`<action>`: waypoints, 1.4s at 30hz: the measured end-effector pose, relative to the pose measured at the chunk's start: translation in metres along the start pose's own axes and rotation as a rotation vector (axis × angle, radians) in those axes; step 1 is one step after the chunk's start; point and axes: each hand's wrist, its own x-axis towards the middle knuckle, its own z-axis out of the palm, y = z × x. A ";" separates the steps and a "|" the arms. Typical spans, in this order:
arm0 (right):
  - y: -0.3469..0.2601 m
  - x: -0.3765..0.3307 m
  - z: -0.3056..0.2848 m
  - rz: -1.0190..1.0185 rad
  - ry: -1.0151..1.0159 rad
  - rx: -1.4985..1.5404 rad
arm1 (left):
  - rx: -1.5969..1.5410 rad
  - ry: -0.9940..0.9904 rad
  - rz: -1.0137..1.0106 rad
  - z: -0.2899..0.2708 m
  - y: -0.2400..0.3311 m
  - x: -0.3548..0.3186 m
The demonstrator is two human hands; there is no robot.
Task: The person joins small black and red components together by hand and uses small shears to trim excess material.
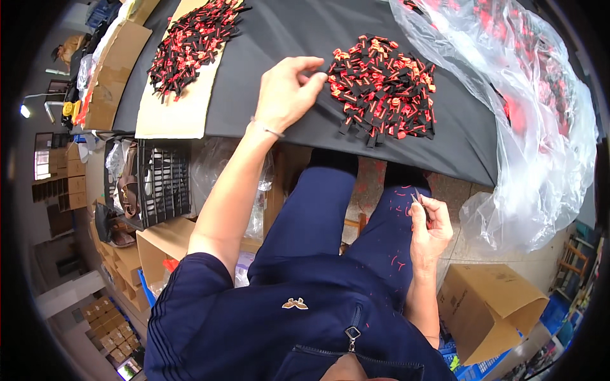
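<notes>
Two heaps of small red-and-black pieces, one hand at the nearer heap.

Her left hand (287, 92) reaches over the dark worktop (279, 76), fingers (312, 81) pinching at the edge of the near heap (383, 87); whether a piece is already between them I cannot tell. The right hand (430, 227) rests above the knee, clenched around a thin metal tool (416, 199), maybe small scissors. Pieces at the worktop edge could slide to the floor if the hand drags them. The far heap (194, 38) lies on cardboard (175, 114). The clear plastic bag (540, 127) blurs its contents.
</notes>
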 end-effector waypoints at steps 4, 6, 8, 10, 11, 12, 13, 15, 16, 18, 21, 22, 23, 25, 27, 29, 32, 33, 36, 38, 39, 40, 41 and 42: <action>-0.001 0.000 -0.002 0.070 -0.007 0.050 | 0.321 0.026 0.126 0.013 -0.009 0.012; 0.003 0.000 -0.002 0.050 -0.009 0.070 | 0.334 0.024 0.092 0.013 -0.005 0.015; 0.006 -0.001 -0.001 0.043 -0.009 0.080 | 0.313 -0.013 -0.006 0.010 -0.003 0.016; 0.007 -0.001 -0.001 0.034 -0.014 0.089 | 0.219 0.021 -0.045 0.005 -0.005 0.014; 0.007 -0.001 -0.002 0.030 -0.012 0.082 | 0.122 0.053 -0.081 0.002 -0.004 0.013; 0.007 -0.001 -0.003 0.026 -0.010 0.074 | 0.124 0.053 -0.082 -0.001 -0.002 0.010; 0.006 -0.001 -0.003 0.028 -0.011 0.075 | -0.204 0.005 -0.206 -0.004 0.000 0.005; -0.002 -0.001 -0.004 0.057 0.040 0.090 | -0.672 -0.097 -0.361 -0.008 0.014 -0.009; -0.008 0.001 -0.003 0.064 0.047 0.085 | -0.857 -0.165 -0.405 -0.006 0.019 -0.019; -0.019 -0.001 0.001 -0.025 0.055 0.135 | -1.026 -0.299 -0.486 -0.005 0.038 -0.045; -0.028 -0.004 0.006 -0.272 0.073 0.022 | -1.052 -0.429 -0.558 0.004 0.059 -0.077; -0.029 -0.004 0.007 -0.366 0.089 -0.067 | -1.055 -0.468 -0.563 0.007 0.066 -0.086; -0.035 -0.002 0.008 -0.475 0.107 -0.165 | -1.017 -0.489 -0.569 0.009 0.073 -0.093; -0.038 0.001 0.007 -0.645 0.158 -0.336 | -1.023 -0.533 -0.567 0.016 0.079 -0.105; -0.035 0.002 0.003 -0.693 0.189 -0.423 | -1.012 -0.586 -0.536 0.021 0.082 -0.112; -0.030 0.000 -0.001 -0.748 0.230 -0.504 | -1.010 -0.617 -0.540 0.026 0.088 -0.119; -0.026 -0.004 -0.006 -0.739 0.238 -0.513 | -0.994 -0.638 -0.553 0.033 0.094 -0.126; -0.025 -0.005 -0.008 -0.734 0.239 -0.514 | -0.999 -0.645 -0.545 0.035 0.095 -0.127; -0.021 -0.008 -0.013 -0.725 0.249 -0.544 | -0.986 -0.653 -0.536 0.039 0.098 -0.129; -0.019 -0.008 -0.016 -0.725 0.252 -0.580 | -0.970 -0.654 -0.535 0.042 0.100 -0.129; -0.018 -0.008 -0.016 -0.720 0.252 -0.581 | -0.963 -0.658 -0.532 0.043 0.101 -0.129; -0.016 -0.008 -0.016 -0.727 0.259 -0.591 | -0.955 -0.662 -0.530 0.044 0.101 -0.129; -0.014 -0.008 -0.017 -0.735 0.266 -0.601 | -0.955 -0.665 -0.534 0.045 0.101 -0.129; -0.013 -0.008 -0.017 -0.730 0.265 -0.603 | -0.959 -0.671 -0.537 0.046 0.101 -0.129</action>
